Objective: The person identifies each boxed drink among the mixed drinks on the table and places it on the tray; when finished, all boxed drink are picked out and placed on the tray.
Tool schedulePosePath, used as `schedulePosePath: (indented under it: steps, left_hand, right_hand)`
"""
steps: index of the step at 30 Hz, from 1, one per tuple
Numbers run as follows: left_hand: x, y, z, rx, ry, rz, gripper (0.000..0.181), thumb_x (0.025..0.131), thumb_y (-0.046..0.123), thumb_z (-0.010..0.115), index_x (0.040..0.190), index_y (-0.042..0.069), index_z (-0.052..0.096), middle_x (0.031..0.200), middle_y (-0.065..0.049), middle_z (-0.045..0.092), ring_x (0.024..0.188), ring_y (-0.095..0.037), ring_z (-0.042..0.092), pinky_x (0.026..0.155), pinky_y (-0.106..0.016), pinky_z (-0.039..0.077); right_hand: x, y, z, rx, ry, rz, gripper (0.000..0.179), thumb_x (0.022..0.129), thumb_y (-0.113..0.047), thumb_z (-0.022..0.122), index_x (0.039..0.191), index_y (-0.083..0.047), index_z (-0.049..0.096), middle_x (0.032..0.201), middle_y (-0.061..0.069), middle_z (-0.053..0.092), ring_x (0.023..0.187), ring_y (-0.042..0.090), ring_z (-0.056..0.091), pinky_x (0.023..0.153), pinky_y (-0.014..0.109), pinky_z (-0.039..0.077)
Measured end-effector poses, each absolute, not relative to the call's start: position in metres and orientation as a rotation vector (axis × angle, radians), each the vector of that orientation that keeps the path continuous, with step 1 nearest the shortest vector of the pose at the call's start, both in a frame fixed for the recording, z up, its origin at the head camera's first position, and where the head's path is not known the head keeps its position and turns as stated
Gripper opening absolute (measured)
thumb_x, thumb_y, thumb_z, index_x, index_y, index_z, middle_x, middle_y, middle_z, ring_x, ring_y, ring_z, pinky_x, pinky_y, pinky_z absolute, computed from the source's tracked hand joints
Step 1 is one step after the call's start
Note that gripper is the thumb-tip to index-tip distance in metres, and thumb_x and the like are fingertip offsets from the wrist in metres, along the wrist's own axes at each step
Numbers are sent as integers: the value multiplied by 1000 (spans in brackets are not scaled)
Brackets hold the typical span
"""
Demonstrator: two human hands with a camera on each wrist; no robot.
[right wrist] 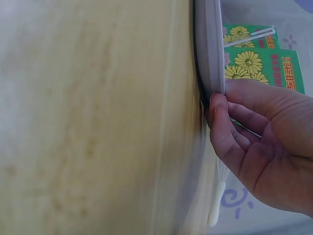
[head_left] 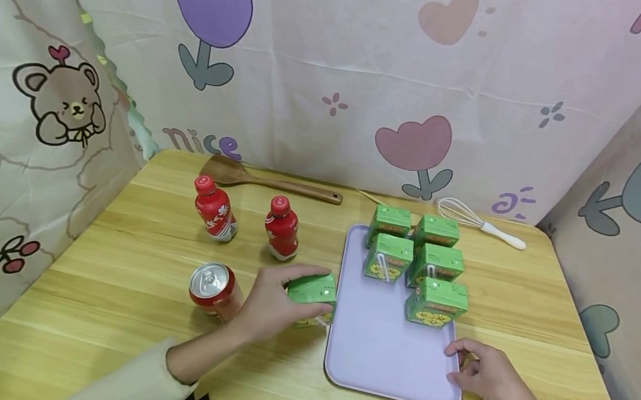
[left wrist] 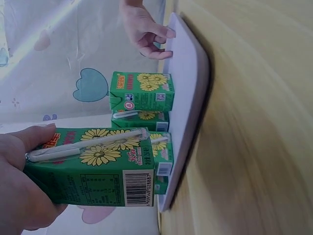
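Observation:
My left hand (head_left: 273,302) grips a green drink carton (head_left: 313,292) just left of the lilac tray (head_left: 387,354). The left wrist view shows that carton (left wrist: 93,161) with yellow flowers, a wrapped white straw on its front and a barcode near its base. At the tray's right edge, my right hand (head_left: 486,374) pinches the rim between thumb and fingers, seen closely by the right wrist camera (right wrist: 264,132). Several matching cartons (head_left: 437,301) stand on the tray's far half, in two columns. A red soda can (head_left: 219,290) is close behind the left hand's wrist.
Two red bottles (head_left: 283,228) stand left of the tray on the wooden table (head_left: 130,310). Along the back edge lie a wooden spatula (head_left: 276,183) and a white-handled whisk (head_left: 483,223). Patterned cloth (head_left: 324,46) walls the table at the back and sides.

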State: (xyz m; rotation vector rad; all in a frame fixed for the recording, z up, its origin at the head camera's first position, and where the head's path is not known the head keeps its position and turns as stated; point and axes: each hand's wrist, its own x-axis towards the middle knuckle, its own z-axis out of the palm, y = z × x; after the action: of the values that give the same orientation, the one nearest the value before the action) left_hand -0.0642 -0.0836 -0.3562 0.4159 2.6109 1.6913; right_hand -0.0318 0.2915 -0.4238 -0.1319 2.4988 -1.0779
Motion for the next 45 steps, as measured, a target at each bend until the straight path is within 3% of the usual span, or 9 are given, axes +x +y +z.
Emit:
schedulePosePath:
  steps: [8, 15, 24, 36, 45]
  left_hand:
    - [-75, -61, -355, 393, 2542, 1727, 47, 67, 25, 86, 111, 22, 71, 115, 7, 68, 96, -14, 58, 77, -30, 50]
    - [-87, -41, -357, 333, 2503, 1690, 46, 67, 25, 86, 110, 26, 72, 118, 4, 67, 95, -14, 57, 78, -31, 50]
    - [-101, -15, -363, 376, 2447, 1669, 47, 67, 21, 86, 112, 23, 71, 122, 2, 66, 111, -15, 59, 93, -35, 50]
    - [-118, 12, -374, 555, 2465, 1633, 45, 67, 12, 85, 110, 18, 72, 115, 3, 70, 114, -14, 61, 96, -29, 48]
    - [-121, 28, -381, 599, 2475, 1558, 46, 66, 12, 86, 109, 20, 71, 120, 3, 67, 116, -14, 58, 93, -24, 48]
  right_hand:
    - [-32, 291, -425, -139, 2511, -1077, 33, 74, -7, 76, 104, -4, 61, 85, 6, 53, 50, 1, 43, 46, 19, 40]
    - [-31, 291, -424, -132, 2507, -1076, 33, 75, -8, 76, 104, -4, 61, 84, 6, 53, 50, 2, 42, 46, 19, 39]
    - [-32, 291, -423, -120, 2515, -1050, 34, 74, -8, 77, 104, -5, 62, 83, 5, 54, 50, 3, 44, 46, 19, 40]
    - [-32, 292, -424, -132, 2513, -1061, 33, 75, -8, 77, 104, -5, 62, 83, 5, 54, 49, 2, 42, 46, 19, 39]
    - [-33, 291, -424, -139, 2512, -1079, 33, 74, -7, 76, 104, -5, 61, 85, 6, 53, 49, 1, 42, 46, 19, 40]
